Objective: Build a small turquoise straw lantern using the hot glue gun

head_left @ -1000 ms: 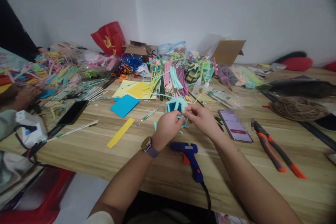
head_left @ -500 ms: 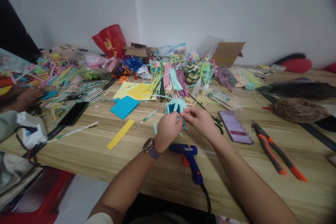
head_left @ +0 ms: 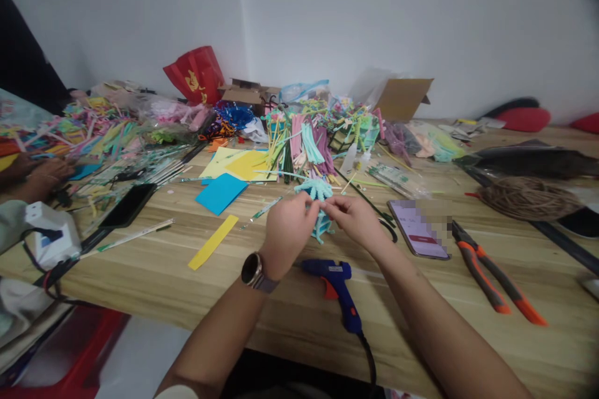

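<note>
Head view: pinches the mint fuzzy piece (head_left: 318, 189) near centre with left hand (head_left: 287, 227) and right hand (head_left: 355, 218), both closed thumb-to-finger; has around it glue gun (head_left: 337, 275) at six o'clock, phone (head_left: 410, 225) at three, blue paper (head_left: 221, 193) at nine.

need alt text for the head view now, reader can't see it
A person's left hand and right hand pinch a fuzzy mint craft piece over a wooden table. A blue glue gun lies nearer the viewer, a phone and pliers to the right, craft stems heaped behind.
</note>
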The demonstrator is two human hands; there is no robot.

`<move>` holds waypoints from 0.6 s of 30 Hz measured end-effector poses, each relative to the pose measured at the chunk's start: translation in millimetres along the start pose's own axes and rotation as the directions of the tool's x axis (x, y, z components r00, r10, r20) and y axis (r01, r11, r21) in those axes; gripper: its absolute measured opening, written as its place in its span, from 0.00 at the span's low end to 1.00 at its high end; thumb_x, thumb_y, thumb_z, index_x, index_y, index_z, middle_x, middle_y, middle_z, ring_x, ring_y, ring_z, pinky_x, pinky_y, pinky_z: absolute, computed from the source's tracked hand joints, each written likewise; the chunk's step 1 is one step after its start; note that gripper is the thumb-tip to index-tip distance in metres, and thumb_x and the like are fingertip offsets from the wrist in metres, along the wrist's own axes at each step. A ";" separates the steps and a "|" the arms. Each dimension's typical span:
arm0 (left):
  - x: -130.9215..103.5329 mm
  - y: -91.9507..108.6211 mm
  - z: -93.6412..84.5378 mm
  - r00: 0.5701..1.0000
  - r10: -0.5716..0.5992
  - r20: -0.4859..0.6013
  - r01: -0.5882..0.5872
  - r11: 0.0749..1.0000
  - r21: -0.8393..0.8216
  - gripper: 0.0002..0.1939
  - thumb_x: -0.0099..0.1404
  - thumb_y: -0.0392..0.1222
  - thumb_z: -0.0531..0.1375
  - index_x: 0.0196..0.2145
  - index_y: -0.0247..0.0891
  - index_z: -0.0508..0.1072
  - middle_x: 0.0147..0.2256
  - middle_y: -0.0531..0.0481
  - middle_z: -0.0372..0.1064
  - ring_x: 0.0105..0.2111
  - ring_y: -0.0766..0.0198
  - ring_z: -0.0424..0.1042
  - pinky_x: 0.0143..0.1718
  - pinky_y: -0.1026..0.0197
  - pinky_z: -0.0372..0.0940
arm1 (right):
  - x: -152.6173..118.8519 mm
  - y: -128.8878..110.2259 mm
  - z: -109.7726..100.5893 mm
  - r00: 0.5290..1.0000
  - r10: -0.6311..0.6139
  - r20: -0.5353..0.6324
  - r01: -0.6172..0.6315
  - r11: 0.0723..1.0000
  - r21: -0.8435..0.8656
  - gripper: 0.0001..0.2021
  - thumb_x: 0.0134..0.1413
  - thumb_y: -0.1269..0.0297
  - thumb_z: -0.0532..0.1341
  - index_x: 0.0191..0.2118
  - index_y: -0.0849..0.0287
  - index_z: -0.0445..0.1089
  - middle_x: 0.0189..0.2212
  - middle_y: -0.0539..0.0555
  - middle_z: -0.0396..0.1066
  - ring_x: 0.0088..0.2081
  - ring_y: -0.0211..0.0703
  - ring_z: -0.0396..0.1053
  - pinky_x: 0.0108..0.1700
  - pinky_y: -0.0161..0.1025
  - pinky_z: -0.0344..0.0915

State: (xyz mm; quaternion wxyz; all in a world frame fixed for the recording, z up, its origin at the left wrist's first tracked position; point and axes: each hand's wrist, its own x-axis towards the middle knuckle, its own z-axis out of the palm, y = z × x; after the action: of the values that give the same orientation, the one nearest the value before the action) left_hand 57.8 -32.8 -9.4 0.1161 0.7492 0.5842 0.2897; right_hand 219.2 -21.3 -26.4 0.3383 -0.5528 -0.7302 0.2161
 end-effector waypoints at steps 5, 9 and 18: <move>29.0 -10.2 -5.1 0.995 -0.019 -0.094 -0.010 0.952 -0.306 0.06 0.63 0.40 0.58 0.38 0.38 0.68 0.32 0.50 0.74 0.35 0.63 0.73 0.35 0.64 0.62 | 1.4 -1.3 0.7 1.000 0.010 -0.010 -0.010 1.000 -0.003 0.17 0.54 0.54 0.55 0.20 0.58 0.63 0.17 0.47 0.57 0.21 0.36 0.54 0.24 0.34 0.49; 46.4 -10.9 6.5 0.992 -0.121 0.034 0.123 0.875 -0.468 0.09 0.59 0.40 0.61 0.38 0.37 0.68 0.28 0.51 0.72 0.30 0.63 0.72 0.32 0.64 0.63 | 1.9 -1.0 1.2 1.000 0.010 -0.021 -0.010 1.000 0.014 0.17 0.53 0.53 0.55 0.19 0.57 0.63 0.16 0.47 0.57 0.20 0.36 0.53 0.24 0.34 0.49; 54.0 -6.6 21.7 0.971 -0.216 0.099 0.229 0.738 -0.635 0.10 0.55 0.37 0.64 0.35 0.34 0.72 0.28 0.49 0.73 0.29 0.64 0.72 0.30 0.65 0.63 | 2.1 -1.0 2.8 0.998 -0.017 -0.055 0.016 1.000 -0.018 0.17 0.52 0.54 0.54 0.19 0.57 0.61 0.16 0.47 0.57 0.21 0.36 0.54 0.24 0.34 0.49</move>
State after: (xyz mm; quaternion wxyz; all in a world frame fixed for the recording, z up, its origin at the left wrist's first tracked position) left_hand 72.9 23.6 -14.1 0.4044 0.5918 0.5336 0.4489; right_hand 216.2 -19.4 -27.1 0.3555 -0.5556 -0.7268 0.1916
